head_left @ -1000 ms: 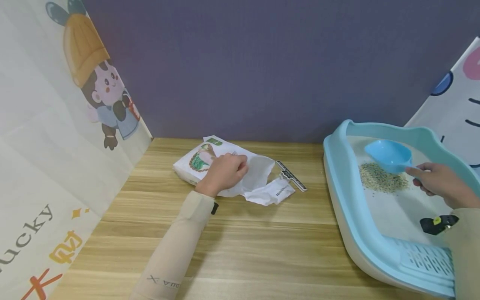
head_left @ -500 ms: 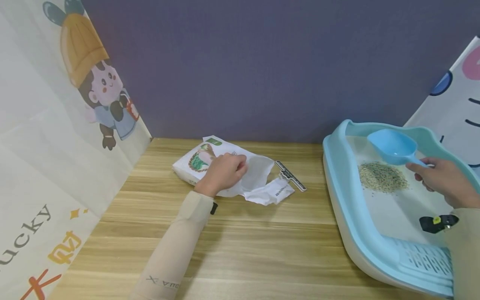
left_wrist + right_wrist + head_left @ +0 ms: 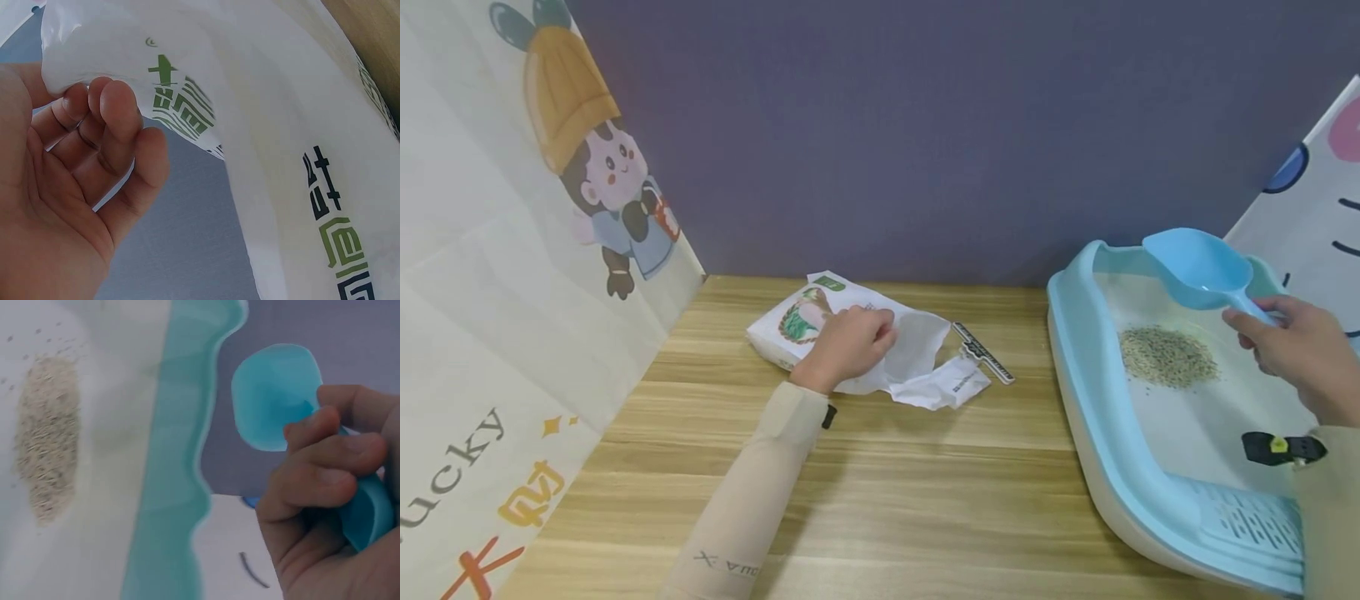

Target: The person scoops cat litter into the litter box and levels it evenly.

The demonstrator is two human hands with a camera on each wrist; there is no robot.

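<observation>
A white bag of cat litter (image 3: 917, 342) with printed pictures lies on its side on the wooden table. My left hand (image 3: 846, 350) pinches the edge of its mouth; in the left wrist view the bag's thin film (image 3: 206, 37) runs between thumb and fingers. On the right, my right hand (image 3: 1300, 346) grips the handle of a light blue litter scoop (image 3: 1198, 268). The scoop's bowl looks empty and hangs above the far part of a blue and white litter box (image 3: 1116, 442). Inside the box sits a small pile of beige litter (image 3: 1168, 357).
Beside the bag's mouth lies a black-and-white bag clip (image 3: 983, 353). A dark partition (image 3: 880, 142) stands behind the table, and a printed white sheet (image 3: 490, 275) hangs at the left. The box has a slotted step (image 3: 1255, 525) at its near end.
My right hand has lifted the scoop up and slightly right, away from the litter pile. My left hand and the bag have stayed in place.
</observation>
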